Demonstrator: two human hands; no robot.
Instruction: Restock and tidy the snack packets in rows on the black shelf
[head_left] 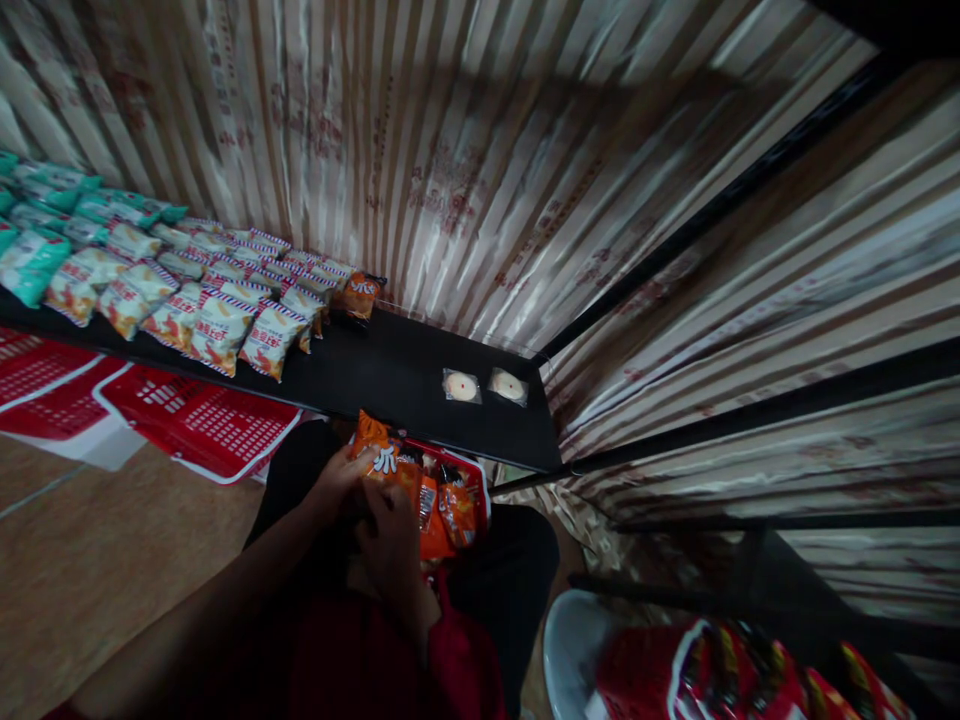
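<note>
An orange snack bag [385, 457] is held over the basket between my knees. My left hand [339, 484] is closed on its left side. My right hand [390, 530] is closed at the bag's lower edge, its fingertips partly hidden. Below the bag, a red basket [486, 495] with a pale rim holds several more orange packets [457, 510]. In front of me runs a black shelf [390, 370]. One orange-and-black packet [360, 296] stands on it at the back, beside rows of white snack bags [221, 325].
Teal bags [34, 262] fill the shelf's far left. Two small clear-wrapped round items [461, 387] lie near its right end. Red baskets [202, 410] sit under the shelf. Black posts [720, 210] and a draped curtain [450, 180] bound the right and back. Red packages [645, 670] are at lower right.
</note>
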